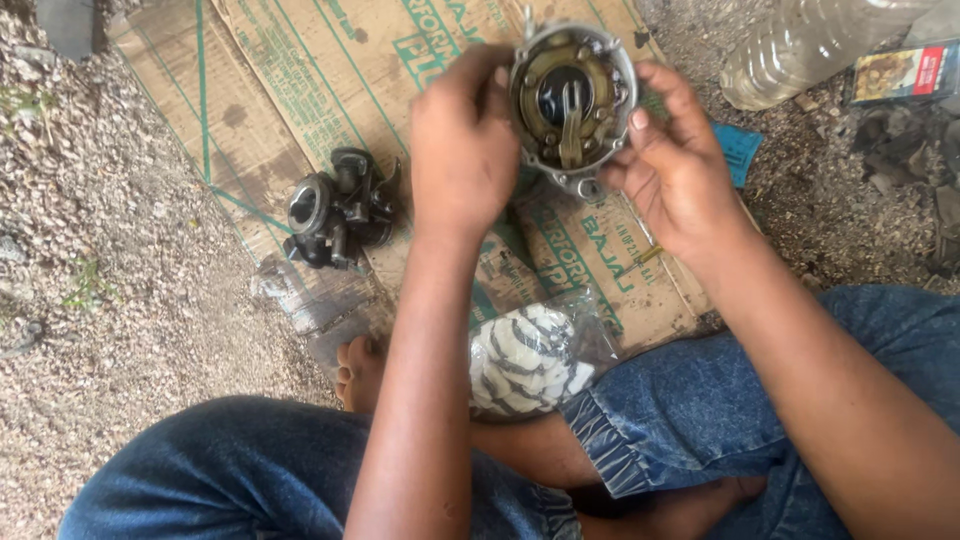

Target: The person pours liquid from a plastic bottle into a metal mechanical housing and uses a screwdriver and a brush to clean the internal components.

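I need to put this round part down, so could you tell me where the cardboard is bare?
The cardboard is bare up left, between its left edge and the dark carburettor. Near the knees it is crowded: a striped cloth in a plastic bag lies there. Gravel borders the left.

part in my hands [572, 98]: silver rim, brass-yellow inside, dark centre
carburettor [340, 208]: black and dull grey
cardboard [300, 90]: brown, green print and lines
cloth [528, 358]: white, dark stripes
my trousers [230, 470]: blue denim

A dark carburettor [338, 210] lies on flattened cardboard [300, 90] near a plastic bottle [800, 45].
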